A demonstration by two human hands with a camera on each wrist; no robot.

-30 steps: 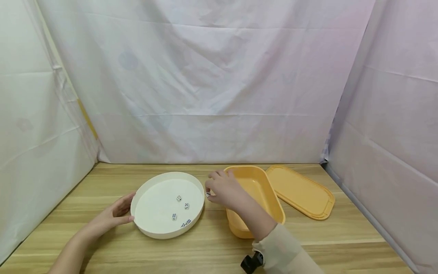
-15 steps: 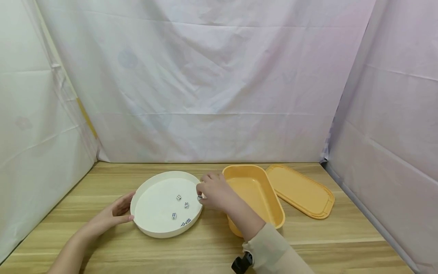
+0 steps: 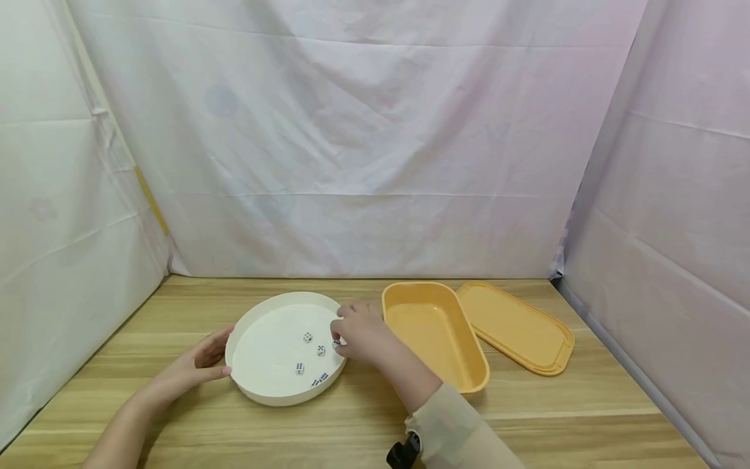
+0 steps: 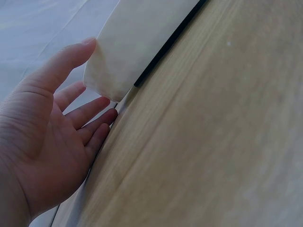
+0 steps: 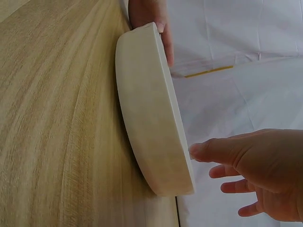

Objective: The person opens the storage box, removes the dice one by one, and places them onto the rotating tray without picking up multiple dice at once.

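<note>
In the head view a round white tray [image 3: 275,352] holds several white dice with blue pips, among them a die [image 3: 299,369] near its middle. My left hand [image 3: 202,361] rests at the tray's left side, fingers extended; in the left wrist view the thumb touches the tray wall [image 4: 137,42]. Over the right rim, my right hand [image 3: 366,335] pinches a die [image 3: 336,344] between thumb and fingers. From the right wrist view, that hand [image 5: 265,170] is at the tray's edge, and the die is hidden there.
A yellow rectangular box [image 3: 436,332] stands right of the tray, partly behind the right forearm. Its flat yellow lid [image 3: 518,329] lies on the wooden table [image 3: 586,423] farther right. White cloth [image 3: 375,150] hangs behind and at both sides.
My right hand has moved left from beside the yellow box to the tray's right rim, carrying the pinched die. The left hand and tray have stayed nearly still.
</note>
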